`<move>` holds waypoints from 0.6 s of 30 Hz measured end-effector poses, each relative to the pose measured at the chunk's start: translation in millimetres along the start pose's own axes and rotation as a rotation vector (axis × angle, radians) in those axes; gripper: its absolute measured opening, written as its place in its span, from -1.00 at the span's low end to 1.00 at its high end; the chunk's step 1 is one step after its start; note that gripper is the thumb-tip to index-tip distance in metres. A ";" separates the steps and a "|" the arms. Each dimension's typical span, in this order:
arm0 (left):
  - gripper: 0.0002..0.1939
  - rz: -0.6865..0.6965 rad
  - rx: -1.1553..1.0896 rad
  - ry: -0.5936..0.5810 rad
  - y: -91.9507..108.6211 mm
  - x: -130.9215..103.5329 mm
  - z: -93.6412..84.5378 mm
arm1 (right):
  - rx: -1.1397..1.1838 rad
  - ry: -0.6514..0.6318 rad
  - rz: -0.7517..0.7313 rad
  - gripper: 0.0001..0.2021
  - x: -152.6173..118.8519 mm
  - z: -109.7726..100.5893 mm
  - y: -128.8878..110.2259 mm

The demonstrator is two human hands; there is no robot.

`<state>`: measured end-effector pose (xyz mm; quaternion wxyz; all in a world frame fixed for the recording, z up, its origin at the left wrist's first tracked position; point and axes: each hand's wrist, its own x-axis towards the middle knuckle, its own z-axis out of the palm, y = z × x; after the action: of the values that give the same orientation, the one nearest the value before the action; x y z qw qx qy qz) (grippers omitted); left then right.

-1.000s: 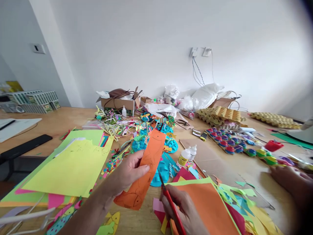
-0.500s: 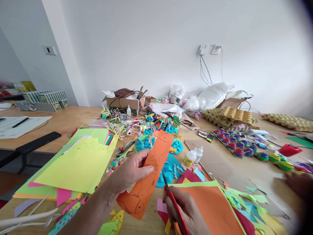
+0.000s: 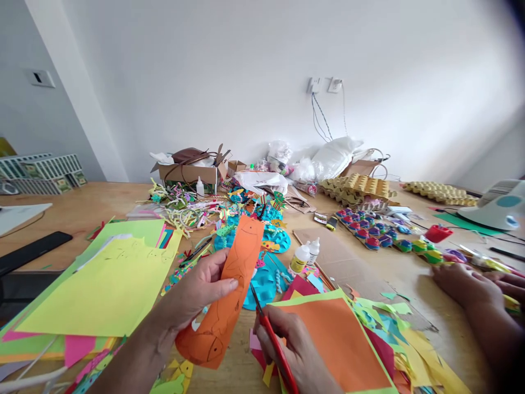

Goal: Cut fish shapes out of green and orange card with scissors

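My left hand [image 3: 209, 287] pinches a long strip of orange paper [image 3: 246, 241] between thumb and fingers. Fish outlines are drawn on the strip in dark lines. In my right hand [image 3: 293, 342] is a pair of scissors [image 3: 274, 338] with red handles, its dark blades pointing up and away, close beside the strip's right edge. Under and beside that hand lies a sheet of orange paper [image 3: 336, 339] on a yellow-green one. Blue painted egg-carton pieces [image 3: 256, 293] sit behind the strip. Cut yellow and green paper fish [image 3: 178, 377] lie near the table's front edge.
Yellow paper sheets [image 3: 110, 290] are stacked at left. Two glue bottles [image 3: 300, 257] stand right of centre, near flat cardboard [image 3: 340, 262]. Paper scraps [image 3: 406, 339] lie at right, where another person's hands [image 3: 471, 284] rest by painted egg cartons [image 3: 369, 230]. Egg trays [image 3: 356, 189] are behind.
The view has turned right, so the table's contents shift left. More of the other person's hands and a white device at far right now show. Both my hands keep their holds.
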<state>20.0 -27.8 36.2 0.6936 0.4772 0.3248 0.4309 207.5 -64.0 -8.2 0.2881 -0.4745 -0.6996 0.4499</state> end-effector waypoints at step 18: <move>-0.56 -0.030 0.047 -0.112 3.4 -2.1 -7.2 | -0.002 -0.019 -0.004 -0.73 -2.0 -1.7 -5.3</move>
<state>11.9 -26.4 37.1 0.7056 0.5121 0.3026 0.3852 207.6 -66.1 -2.7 0.2819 -0.4691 -0.7037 0.4531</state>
